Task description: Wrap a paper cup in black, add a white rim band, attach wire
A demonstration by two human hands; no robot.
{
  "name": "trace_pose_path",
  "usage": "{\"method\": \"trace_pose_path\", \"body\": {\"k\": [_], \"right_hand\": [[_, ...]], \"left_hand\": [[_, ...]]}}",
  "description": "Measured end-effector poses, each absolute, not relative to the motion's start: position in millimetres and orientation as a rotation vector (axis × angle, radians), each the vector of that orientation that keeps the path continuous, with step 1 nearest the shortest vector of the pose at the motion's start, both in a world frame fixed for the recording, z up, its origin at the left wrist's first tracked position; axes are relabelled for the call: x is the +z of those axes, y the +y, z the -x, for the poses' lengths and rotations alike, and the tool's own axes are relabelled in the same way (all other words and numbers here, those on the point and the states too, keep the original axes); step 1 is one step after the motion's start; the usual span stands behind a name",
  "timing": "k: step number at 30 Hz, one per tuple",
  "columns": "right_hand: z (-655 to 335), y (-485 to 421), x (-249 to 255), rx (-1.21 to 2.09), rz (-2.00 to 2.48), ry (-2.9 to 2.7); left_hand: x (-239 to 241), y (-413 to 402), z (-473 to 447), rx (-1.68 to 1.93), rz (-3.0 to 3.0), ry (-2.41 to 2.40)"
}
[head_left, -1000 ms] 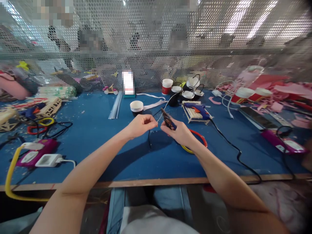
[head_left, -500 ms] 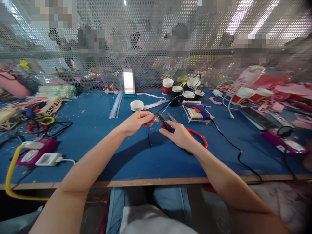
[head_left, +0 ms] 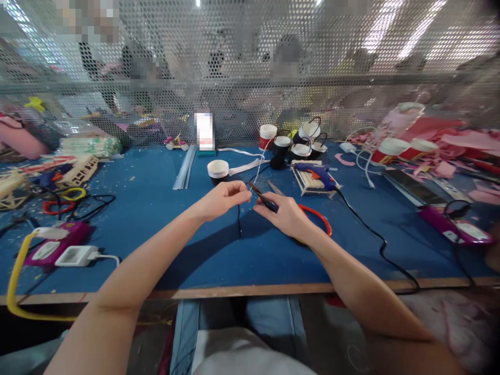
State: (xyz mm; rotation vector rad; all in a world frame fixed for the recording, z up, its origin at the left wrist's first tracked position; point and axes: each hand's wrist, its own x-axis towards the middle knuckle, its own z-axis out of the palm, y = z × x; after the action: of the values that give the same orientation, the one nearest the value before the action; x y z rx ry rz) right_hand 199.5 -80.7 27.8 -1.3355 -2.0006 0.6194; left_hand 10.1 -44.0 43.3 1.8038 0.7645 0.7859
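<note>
In the head view, my left hand (head_left: 224, 199) pinches a thin white twisted wire (head_left: 258, 169) between thumb and fingertips. The wire rises from the fingers and leans right, towards the cups. My right hand (head_left: 288, 212) is wrapped round dark-handled pliers (head_left: 267, 199), whose jaws meet the wire close to the left fingertips. Whether the jaws are closed on it I cannot tell. Partly under the right hand lie scissors with red handles (head_left: 323, 220). A short black cord (head_left: 239, 223) lies below the left hand, and a dark paper cup with a white rim (head_left: 217, 169) stands behind it.
Several black-wrapped cups (head_left: 280, 152) with looped handles stand at the back. A blue glue gun (head_left: 322, 177) rests on a stick rack (head_left: 308, 183), its cable running right. Purple power strips (head_left: 455, 227) lie at both sides. A phone (head_left: 204, 130) stands against the mesh screen.
The white wire has swung from a rightward curve to a steeper, more upright line. The left fingers have drawn together near the plier jaws. The right hand has hardly moved.
</note>
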Motion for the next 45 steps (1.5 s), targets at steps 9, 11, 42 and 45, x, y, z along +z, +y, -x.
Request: {"method": "trace_pose_path", "body": {"k": [9,11,42,45], "right_hand": [[-196,-77,21,0.511,1.457,-1.962],[-197,-78,23,0.531,1.436,-1.955],[-210,-77,29,1.077,1.084,-1.796],[-211,-77,29,1.085,1.084,-1.805]], "left_hand": [[47,-63,-23,0.952,-2.818,1.431],[48,-61,-22,0.97,-2.617,1.355],[3,4,13,0.263,-2.338,1.201],[4,8,19,0.126,-2.361,1.257]]}}
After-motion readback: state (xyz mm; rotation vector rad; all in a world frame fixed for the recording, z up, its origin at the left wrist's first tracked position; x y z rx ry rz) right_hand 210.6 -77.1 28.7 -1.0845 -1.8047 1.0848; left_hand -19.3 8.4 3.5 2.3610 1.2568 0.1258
